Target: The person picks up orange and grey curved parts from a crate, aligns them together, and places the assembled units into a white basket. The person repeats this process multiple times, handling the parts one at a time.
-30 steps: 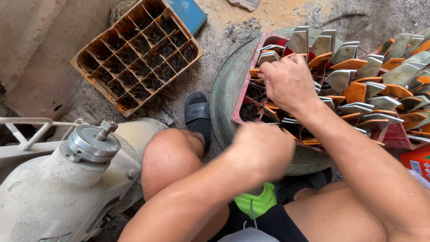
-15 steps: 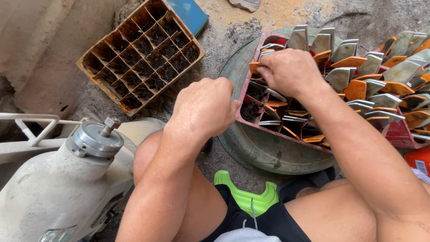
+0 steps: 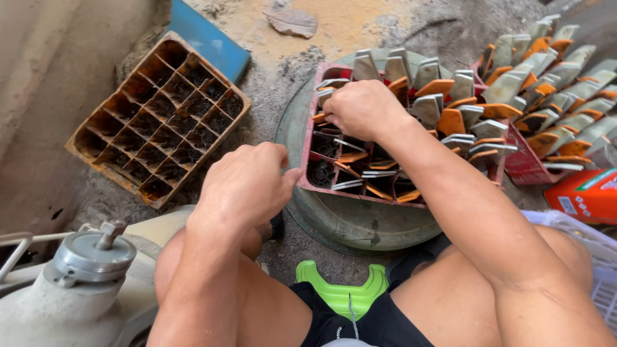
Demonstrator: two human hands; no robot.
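A red divided crate (image 3: 307,154) sits on a round green basin (image 3: 347,225) in front of my knees. Its cells hold several flat orange and grey pieces (image 3: 443,96), standing on end. My right hand (image 3: 363,106) rests over the crate's far left cells, its fingers curled down among the pieces; what they grip is hidden. My left hand (image 3: 247,183) hovers at the crate's near left edge, fingers curled in, thumb almost touching the rim, with nothing visible in it.
An empty orange divided crate (image 3: 154,122) lies on the ground at left, with a blue board (image 3: 212,42) behind it. A second red crate (image 3: 524,164) full of such pieces stands at right. A gas cylinder (image 3: 90,257) is at lower left, an orange packet (image 3: 588,196) and a white basket (image 3: 594,257) at right.
My left hand has moved up and to the left, from over my lap to the red crate's near left edge. My right hand has stayed over the crate's far left cells.
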